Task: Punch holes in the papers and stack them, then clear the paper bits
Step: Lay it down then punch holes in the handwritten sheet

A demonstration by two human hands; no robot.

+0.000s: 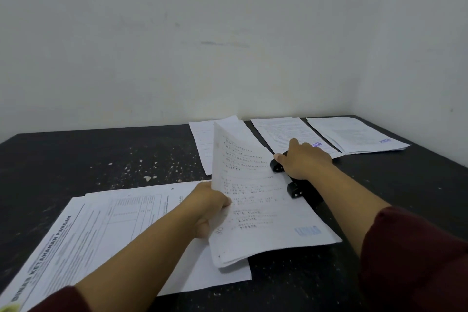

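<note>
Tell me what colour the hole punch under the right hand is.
Black hole punch, seen in the head view.

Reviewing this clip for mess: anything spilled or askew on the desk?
Yes: white paper bits lie scattered on the dark table left of the hole punch. The stacks along the back edge sit at differing angles.

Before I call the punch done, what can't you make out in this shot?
Head view only:
- Black metal hole punch: mostly covered by the right hand and the curled white paper sheaf.
- Sheaf's edge inside the punch: hidden.
- Left hand fingers: behind the sheaf.
- Printed text: blurred.
</note>
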